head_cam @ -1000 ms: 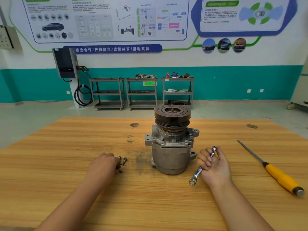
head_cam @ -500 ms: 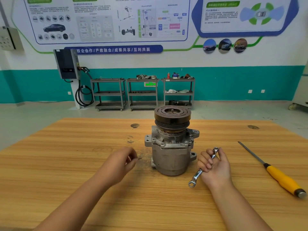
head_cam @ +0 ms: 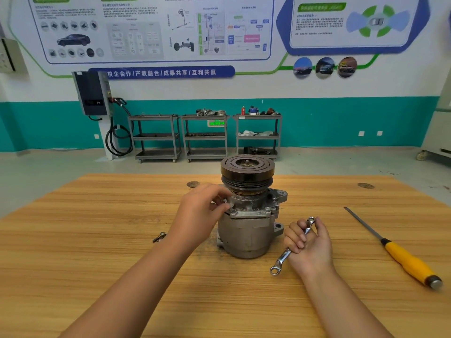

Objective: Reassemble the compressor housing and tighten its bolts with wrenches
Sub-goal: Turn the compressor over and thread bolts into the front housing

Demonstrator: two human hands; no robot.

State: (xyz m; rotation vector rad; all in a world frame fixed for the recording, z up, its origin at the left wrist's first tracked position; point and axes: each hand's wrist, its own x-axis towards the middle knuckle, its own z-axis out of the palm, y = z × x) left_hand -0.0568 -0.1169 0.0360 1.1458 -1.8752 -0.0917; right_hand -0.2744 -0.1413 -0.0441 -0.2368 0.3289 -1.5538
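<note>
1. Two bare hands work at a wooden table (head_cam: 97, 240); a compressor (head_cam: 246, 235) stands upright near its middle, with the dark grooved pulley (head_cam: 246, 172) on top.
2. The left hand (head_cam: 202, 211) reaches to the left edge of the compressor's upper flange. Its thumb and fingertips are curled together and pinch a small bolt (head_cam: 223, 199), which is mostly hidden by the fingers.
3. The right hand (head_cam: 310, 242) rests on the table just right of the compressor, its fingers wrapped round the shank of a wrench (head_cam: 283, 258). One ring end sticks out below the fist towards the camera; the other pokes out above.
4. Loose bolts (head_cam: 159, 237) lie on the table left of the compressor, beside the left forearm.
5. A yellow-handled tool (head_cam: 410, 264) lies well to the right, its thin shaft pointing away.
6. Against the far wall stand three metal carts (head_cam: 205, 137).
</note>
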